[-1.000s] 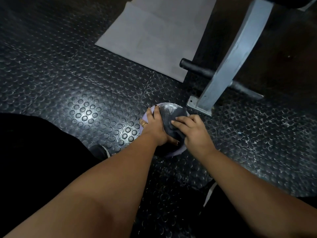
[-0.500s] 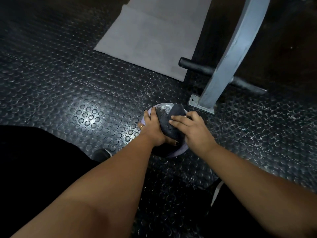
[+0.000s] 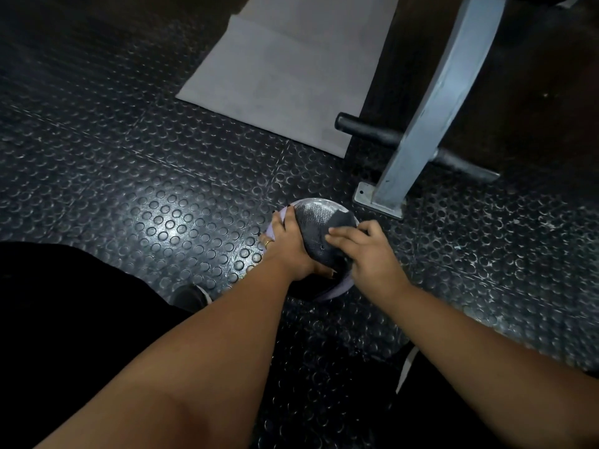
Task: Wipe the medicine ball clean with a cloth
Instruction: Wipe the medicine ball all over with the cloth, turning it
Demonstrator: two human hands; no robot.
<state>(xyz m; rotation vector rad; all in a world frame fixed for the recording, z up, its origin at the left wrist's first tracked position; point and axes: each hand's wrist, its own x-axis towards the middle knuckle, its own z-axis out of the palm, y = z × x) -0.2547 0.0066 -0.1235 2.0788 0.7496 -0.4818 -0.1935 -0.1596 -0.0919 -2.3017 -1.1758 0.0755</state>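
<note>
The medicine ball (image 3: 311,214) is dark grey with a pale lilac band and sits on the studded rubber floor. My left hand (image 3: 289,251) grips its left side, with fingers curled over the top edge and the thumb low at the front. A dark cloth (image 3: 342,219) lies over the ball's upper right. My right hand (image 3: 367,254) presses flat on the cloth with its fingers stretched out across it. The hands hide the ball's near side.
A grey metal post on a bolted foot plate (image 3: 379,197) stands just behind the ball, with a black bar (image 3: 369,130) crossing it. A grey mat (image 3: 285,82) lies farther back. My shoe (image 3: 191,294) and dark trouser leg are at the lower left.
My right hand has slid the cloth to the right across the ball, baring more of its grey top. My left hand keeps its hold on the left side.
</note>
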